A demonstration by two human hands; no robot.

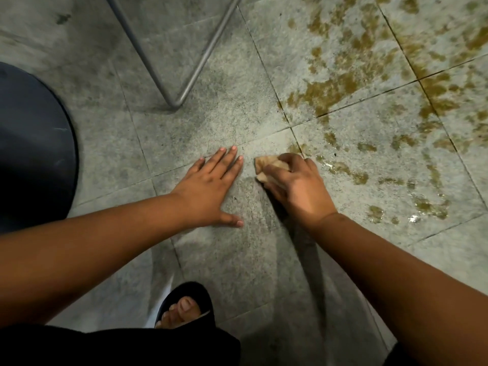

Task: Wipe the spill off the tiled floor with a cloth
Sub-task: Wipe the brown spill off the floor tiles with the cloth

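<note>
Underfoot, grey speckled tiles with dark grout lines are filling the whole view, looking dull and grimy toward the left. A brown-yellow spill is lying in blotches across the upper right tiles and trailing down toward the lower right, where wet patches are glinting. The right hand is curling its fingers around a bunched tan cloth and pressing it to the floor at the near edge of the spill, just beside a grout crossing. The left hand is resting palm down with fingers spread flat on a dry tile, close beside the cloth but apart from it. A bent metal tube leg is standing on the floor beyond the hands. A dark round object is occupying the left edge. A foot in a black sandal is sitting near the bottom. Bare tile is lying open between the hands and the tube leg.
</note>
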